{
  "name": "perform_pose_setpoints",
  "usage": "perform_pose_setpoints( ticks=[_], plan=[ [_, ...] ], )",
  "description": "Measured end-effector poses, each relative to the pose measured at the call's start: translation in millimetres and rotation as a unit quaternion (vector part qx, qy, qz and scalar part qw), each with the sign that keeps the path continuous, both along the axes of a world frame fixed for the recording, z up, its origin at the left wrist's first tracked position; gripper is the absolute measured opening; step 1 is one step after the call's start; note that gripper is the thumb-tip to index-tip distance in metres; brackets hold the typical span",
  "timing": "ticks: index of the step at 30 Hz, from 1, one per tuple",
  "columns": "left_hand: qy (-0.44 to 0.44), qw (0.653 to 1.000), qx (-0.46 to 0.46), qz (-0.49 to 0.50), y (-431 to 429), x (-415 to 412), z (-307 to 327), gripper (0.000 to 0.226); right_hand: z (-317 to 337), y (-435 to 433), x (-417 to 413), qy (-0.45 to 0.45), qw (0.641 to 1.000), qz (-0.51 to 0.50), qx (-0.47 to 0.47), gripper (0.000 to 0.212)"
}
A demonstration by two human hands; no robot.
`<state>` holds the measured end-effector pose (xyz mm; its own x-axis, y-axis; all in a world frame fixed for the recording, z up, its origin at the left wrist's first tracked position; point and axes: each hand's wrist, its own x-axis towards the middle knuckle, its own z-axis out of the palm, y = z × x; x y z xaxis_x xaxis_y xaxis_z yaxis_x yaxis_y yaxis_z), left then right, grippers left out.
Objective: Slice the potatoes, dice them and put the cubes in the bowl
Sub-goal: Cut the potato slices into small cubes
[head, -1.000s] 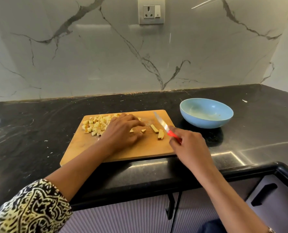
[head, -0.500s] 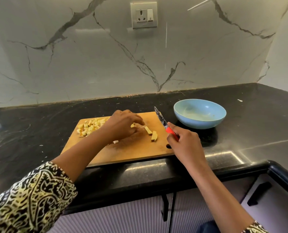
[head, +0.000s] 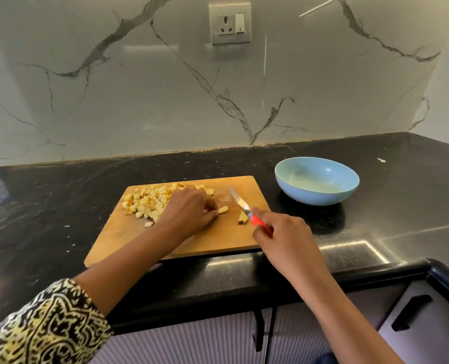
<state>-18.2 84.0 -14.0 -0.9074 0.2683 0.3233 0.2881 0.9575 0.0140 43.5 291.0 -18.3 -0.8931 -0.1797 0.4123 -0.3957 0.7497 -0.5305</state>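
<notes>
Potato cubes [head: 149, 199], pale yellow and small, sit in a heap on the far left part of the board, so that's where the main stuff is. Going from closest out: a black and yellow patterned sleeve [head: 42, 327] sits bottom left, with ribbed pale cabinet fronts [head: 191, 345] under the counter edge. Then the glossy black stone countertop [head: 375, 219], with a rectangular wooden cutting board [head: 218, 243] lying on it.

The right hand [head: 283, 240] has its fingers wrapped tight round the red-handled knife [head: 248, 211], and it hides the back end of the handle. The blade points away and to the left, tip raised over the board. A short potato stick [head: 242, 219] lies just beside the blade.

The left hand [head: 191, 214] is knuckles up, fingers bunched together and curled onto a small potato chunk [head: 223, 209], and it covers the right side of the heap.

Off the board's far right corner is a round light blue bowl [head: 315, 198], near but not touching. Behind everything is a white marble wall [head: 113, 101] with grey veins and a white wall socket [head: 230, 23]
</notes>
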Motion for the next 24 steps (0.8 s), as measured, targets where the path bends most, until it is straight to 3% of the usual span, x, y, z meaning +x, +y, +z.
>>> perform_pose_setpoints(
  ticks=[8,16,24],
  plan=[
    [0.006,0.997,0.080,0.022,-8.8,14.5,-6.4,0.025,8.9,-8.3,12.8,0.005,0.993,0.027,0.112,0.041],
    [0.009,0.995,0.093,0.039,-6.6,18.8,-4.2,0.024,12.0,-34.6,1.5,0.026,0.969,0.025,0.244,0.034],
    [0.005,0.992,0.115,0.044,-10.9,20.4,-3.7,0.021,13.8,-18.4,15.0,0.005,0.992,0.042,0.118,0.041]
  ],
)
